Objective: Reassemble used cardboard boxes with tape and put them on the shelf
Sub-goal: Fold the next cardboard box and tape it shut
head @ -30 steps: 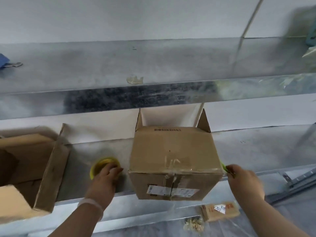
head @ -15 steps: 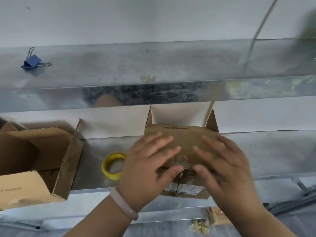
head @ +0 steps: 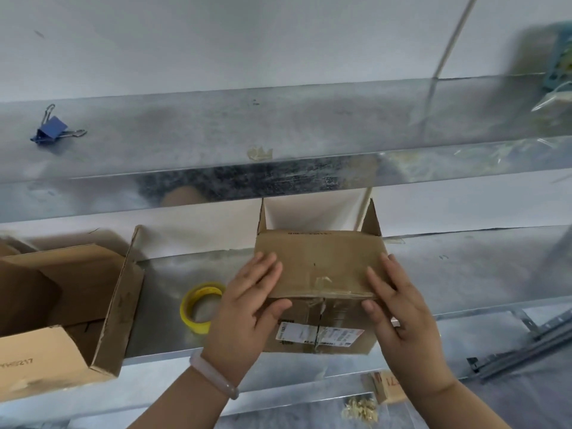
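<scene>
A small brown cardboard box (head: pixel 318 261) lies on its side on the lower metal shelf (head: pixel 464 274), its taped bottom with shipping labels facing me and its open flaps toward the wall. My left hand (head: pixel 247 308) grips the box's near left corner, fingers on top and thumb on the taped face. My right hand (head: pixel 399 311) grips the near right corner the same way. A yellow tape roll (head: pixel 199 306) lies on the shelf just left of my left hand.
A larger open cardboard box (head: pixel 71 308) sits at the left of the lower shelf. The upper shelf (head: pixel 216 128) holds a blue binder clip (head: pixel 51 130) and a tape scrap (head: pixel 260 153). Metal rails (head: pixel 526 345) and a small carton (head: pixel 387 387) lie below right.
My left hand left the tape roll and my right hand left the box's right side. Both came onto the box top, then spread apart to its near corners.
</scene>
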